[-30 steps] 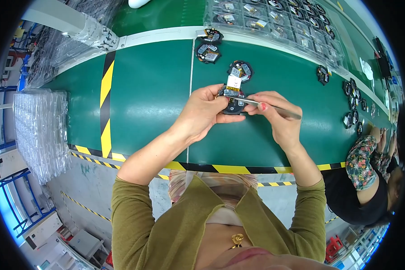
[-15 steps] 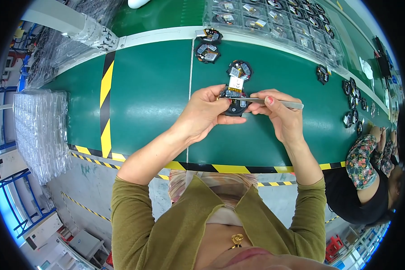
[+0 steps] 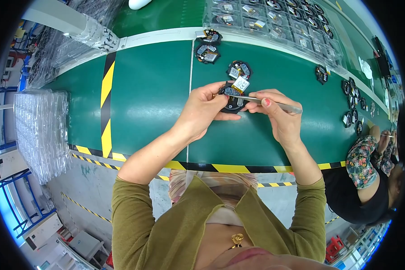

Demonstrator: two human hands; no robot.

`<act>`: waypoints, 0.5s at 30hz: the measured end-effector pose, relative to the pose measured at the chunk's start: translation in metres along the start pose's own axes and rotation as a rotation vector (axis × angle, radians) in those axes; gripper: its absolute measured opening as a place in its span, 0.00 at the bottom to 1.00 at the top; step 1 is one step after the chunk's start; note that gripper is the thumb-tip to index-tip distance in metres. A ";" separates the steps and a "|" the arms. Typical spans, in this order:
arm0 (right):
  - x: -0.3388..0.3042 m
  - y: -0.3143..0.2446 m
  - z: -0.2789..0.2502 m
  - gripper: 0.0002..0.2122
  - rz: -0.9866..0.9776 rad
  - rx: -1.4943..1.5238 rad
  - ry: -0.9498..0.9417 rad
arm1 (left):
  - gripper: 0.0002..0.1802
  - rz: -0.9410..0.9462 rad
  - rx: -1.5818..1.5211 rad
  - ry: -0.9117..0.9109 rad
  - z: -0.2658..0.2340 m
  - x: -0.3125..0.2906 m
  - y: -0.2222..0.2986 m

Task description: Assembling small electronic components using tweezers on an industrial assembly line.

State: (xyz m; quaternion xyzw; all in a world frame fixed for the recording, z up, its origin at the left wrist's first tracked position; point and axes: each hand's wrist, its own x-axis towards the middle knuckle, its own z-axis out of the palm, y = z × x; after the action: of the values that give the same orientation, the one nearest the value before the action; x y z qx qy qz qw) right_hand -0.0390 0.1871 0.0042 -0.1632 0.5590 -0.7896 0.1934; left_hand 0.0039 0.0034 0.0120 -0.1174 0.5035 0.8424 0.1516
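Observation:
Between thumb and fingers, my left hand [image 3: 204, 108] grips a round black electronic module [image 3: 232, 104] by its left side, above the green bench. A small silver-white battery [image 3: 240, 84] sticks out from the module's far edge, tilted to the right. My right hand [image 3: 279, 109] is closed round metal tweezers [image 3: 287, 108], whose tips reach over the module's upper part near my left thumb. Exactly what the tips touch is too small to tell. Just beyond the held piece lies another round module [image 3: 239, 70] on the bench.
Two more modules [image 3: 207, 53] lie at the far edge, and several [image 3: 352, 96] are grouped at the right. Clear plastic trays [image 3: 274, 20] with modules stand behind. Stacked empty trays [image 3: 40, 130] are at the left. A co-worker [image 3: 364, 180] sits at the right.
The battery has swung from nearly upright to tilted right. The held module and both hands have shifted slightly, and the tweezers now slope more across the module.

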 end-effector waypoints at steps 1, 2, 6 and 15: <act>0.000 0.000 0.000 0.08 -0.001 0.000 0.000 | 0.17 0.000 0.000 -0.001 0.000 0.000 0.000; 0.000 0.000 -0.001 0.08 -0.066 -0.042 -0.037 | 0.17 -0.004 -0.030 -0.014 0.000 0.001 0.000; 0.000 0.002 -0.007 0.07 -0.177 -0.131 -0.127 | 0.16 -0.036 -0.101 -0.053 0.000 0.001 0.001; 0.001 0.004 -0.003 0.09 -0.180 0.036 -0.118 | 0.16 -0.025 -0.188 -0.061 0.000 0.002 0.003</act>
State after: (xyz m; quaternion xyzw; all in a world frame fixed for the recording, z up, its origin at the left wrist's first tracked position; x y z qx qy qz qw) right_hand -0.0414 0.1879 -0.0006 -0.2553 0.5155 -0.8027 0.1573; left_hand 0.0013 0.0020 0.0135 -0.1119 0.4159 0.8872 0.1657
